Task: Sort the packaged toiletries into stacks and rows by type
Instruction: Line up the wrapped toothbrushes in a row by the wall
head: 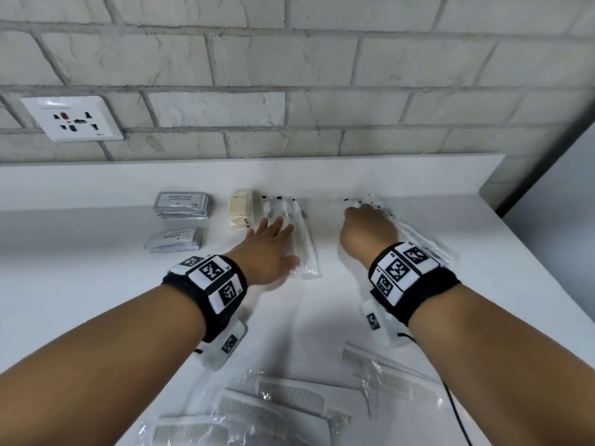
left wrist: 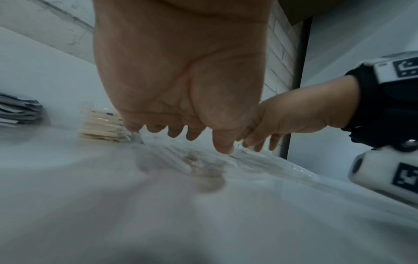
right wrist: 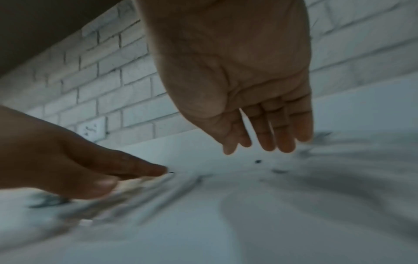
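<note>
Clear toothbrush packets [head: 301, 239] lie in a row at the back of the white counter [head: 96, 284]. My left hand [head: 273, 239] lies flat on them with straight fingers [left wrist: 192, 134]. A second bunch of clear packets [head: 415, 236] lies to the right. My right hand [head: 367, 226] is over its near end, and its straight fingers [right wrist: 267, 135] point down at the packets, holding nothing. Left of the toothbrushes stand a beige stack [head: 240, 210] and two stacks of grey sachets [head: 182, 204] [head: 175, 239]. Several wrapped combs [head: 289, 397] lie loose at the front.
A brick wall [head: 289, 91] with a power socket [head: 72, 119] rises behind the counter's low back ledge. The counter ends at the right edge [head: 547, 284]. A thin black cable [head: 457, 413] runs off the front right, by more combs [head: 386, 371].
</note>
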`<state>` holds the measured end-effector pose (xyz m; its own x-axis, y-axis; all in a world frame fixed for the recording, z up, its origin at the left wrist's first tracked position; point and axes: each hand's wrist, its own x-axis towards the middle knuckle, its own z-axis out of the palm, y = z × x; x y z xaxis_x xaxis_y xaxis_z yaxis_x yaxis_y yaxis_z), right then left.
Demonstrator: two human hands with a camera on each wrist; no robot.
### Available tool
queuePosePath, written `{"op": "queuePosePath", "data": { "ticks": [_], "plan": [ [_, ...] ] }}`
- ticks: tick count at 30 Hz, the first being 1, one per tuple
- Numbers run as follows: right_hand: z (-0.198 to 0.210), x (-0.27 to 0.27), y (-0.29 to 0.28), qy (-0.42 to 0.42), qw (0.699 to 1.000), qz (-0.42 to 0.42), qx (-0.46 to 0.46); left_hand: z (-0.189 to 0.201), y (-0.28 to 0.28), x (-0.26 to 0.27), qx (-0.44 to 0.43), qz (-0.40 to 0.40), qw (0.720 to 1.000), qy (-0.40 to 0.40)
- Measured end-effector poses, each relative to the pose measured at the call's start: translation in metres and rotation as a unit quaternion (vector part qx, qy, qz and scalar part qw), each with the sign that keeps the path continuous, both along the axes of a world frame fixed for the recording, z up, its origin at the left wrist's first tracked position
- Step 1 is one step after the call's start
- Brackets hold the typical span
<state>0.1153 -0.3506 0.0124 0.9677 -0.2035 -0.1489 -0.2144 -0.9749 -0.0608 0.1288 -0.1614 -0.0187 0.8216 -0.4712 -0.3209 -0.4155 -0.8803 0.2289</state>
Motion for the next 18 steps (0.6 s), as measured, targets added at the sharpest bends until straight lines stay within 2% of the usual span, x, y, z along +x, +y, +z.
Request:
{"op": "queuePosePath", "data": {
  "ticks": [2,4,9,13,18],
  "plan": [
    [0.005,-0.006,-0.018,0.044,0.994,-0.085,-0.044,0.002,-0.004,-0.002,-0.001,-0.005,1.0,0.002],
    [0.004,-0.012,-0.03,0.073,0.989,-0.107,-0.067,0.003,-0.009,-0.004,-0.001,-0.009,1.0,0.013],
    [-0.002,-0.005,-0.019,0.088,0.995,-0.036,-0.043,0.003,-0.014,-0.004,0.007,-0.004,1.0,0.016],
    [0.0,0.0,0.007,0.085,0.996,0.02,-0.018,0.003,-0.015,-0.001,-0.004,0.037,0.999,0.024],
    [-0.008,0.006,0.023,0.057,0.996,0.026,0.065,0.003,-0.018,-0.001,0.007,0.028,0.999,0.039]
  ]
}}
